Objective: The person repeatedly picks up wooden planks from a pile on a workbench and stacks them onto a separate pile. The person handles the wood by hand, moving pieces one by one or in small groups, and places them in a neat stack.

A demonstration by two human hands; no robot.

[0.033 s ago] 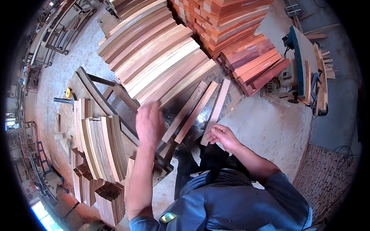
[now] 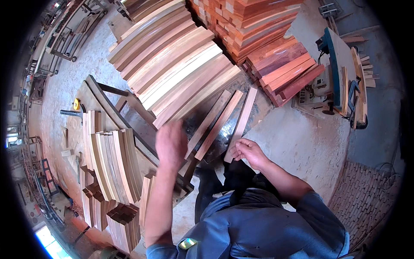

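My left hand [image 2: 171, 144] is smeared by motion beside the near end of a brownish wood strip [image 2: 209, 121]; its fingers are hidden, and touch cannot be told. Closed fingers of my right hand [image 2: 248, 152] are at the near edge of a pale pinkish strip [image 2: 243, 121], apparently pinching it. Between these two lies a reddish-tan strip [image 2: 220, 125]. All three rest slanted on a dark, shiny surface [image 2: 189, 125]. Just beyond my left hand, curved light wood pieces [image 2: 172, 73] lie side by side in a broad row.
Reddish wood blocks [image 2: 246, 26] are stacked high at the back, with darker red pieces [image 2: 284, 69] beside them. More curved pieces [image 2: 114, 159] sit at left by a dark-edged table [image 2: 118, 114]. A yellow tape measure [image 2: 76, 103] lies there. A blue-edged machine table [image 2: 334, 64] stands at right.
My left hand has shifted slightly right and toward me. The leftmost strip's near end sits a little farther right. My right hand has stayed in place.
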